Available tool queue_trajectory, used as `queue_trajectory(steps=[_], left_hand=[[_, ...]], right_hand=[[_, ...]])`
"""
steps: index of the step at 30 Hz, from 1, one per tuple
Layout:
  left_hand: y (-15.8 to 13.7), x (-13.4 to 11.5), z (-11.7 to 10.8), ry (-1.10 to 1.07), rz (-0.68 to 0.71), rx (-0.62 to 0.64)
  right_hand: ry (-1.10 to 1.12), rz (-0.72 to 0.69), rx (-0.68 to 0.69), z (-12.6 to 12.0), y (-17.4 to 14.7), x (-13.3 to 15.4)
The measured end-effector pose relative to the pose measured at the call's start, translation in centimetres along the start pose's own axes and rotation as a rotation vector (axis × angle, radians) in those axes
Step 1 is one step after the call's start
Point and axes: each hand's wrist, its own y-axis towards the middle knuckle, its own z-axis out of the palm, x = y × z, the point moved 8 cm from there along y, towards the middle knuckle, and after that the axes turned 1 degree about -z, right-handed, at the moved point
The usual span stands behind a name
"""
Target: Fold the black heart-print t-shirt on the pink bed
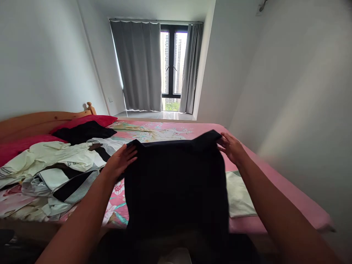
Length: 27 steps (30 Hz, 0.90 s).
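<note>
A black garment (176,179), perhaps a shirt, hangs spread between my two hands in front of the bed. My left hand (122,160) grips its upper left corner, thumb on top and fingers against the cloth. At the upper right corner, my right hand (230,146) pinches the fabric, which folds up to a point there. The lower part of the cloth drops toward my lap, where it blends into dark shadow. Partly behind my right forearm, a folded cream-white garment (240,196) lies flat on the bed.
A heap of white, black and striped clothes (60,165) covers the bed's left side. Behind it lie a black garment (85,132) and red pillows (106,119) by the wooden headboard (38,118). The pink floral bed (264,176) runs toward a window with grey curtains (140,66).
</note>
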Motion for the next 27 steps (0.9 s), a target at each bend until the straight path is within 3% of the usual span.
queue_trajectory(steps=[3,5,8,9,12,16,21,24,27], left_hand=[[3.0,3.8,-2.4,0.237,0.033,-0.125],[2.6,7.4,-5.5,0.438,0.006,-0.182],[-1.1,13.1,-11.0,0.606,-0.049,-0.232],[-2.8,14.7,-12.6,0.679,-0.054,-0.232],[-8.3,19.1,-16.2,0.804,-0.157,-0.243],[-14.2,23.0,-16.9,0.821,-0.356,-0.292],[-15.6,24.7,-14.6,0.601,-0.366,-0.361],[-15.7,24.8,-14.2,0.479,-0.31,-0.412],[-16.6,25.3,-13.9,0.335,-0.26,-0.384]], right_hand=[[-0.007,0.089,-0.104,-0.5,0.3,-4.9],[-0.061,0.16,-0.145,-2.7,-2.4,-9.8],[-0.193,0.336,-0.099,-6.3,-9.3,-18.3],[-0.297,0.409,-0.027,-7.2,-11.7,-21.0],[-0.496,0.398,0.074,-8.7,-16.6,-25.2],[-0.701,0.437,0.195,-6.4,-17.8,-26.6],[-0.86,0.402,0.263,-2.3,-16.7,-25.5],[-0.844,0.359,0.186,-2.9,-17.2,-25.2],[-0.771,0.388,0.125,-4.8,-18.1,-25.8]])
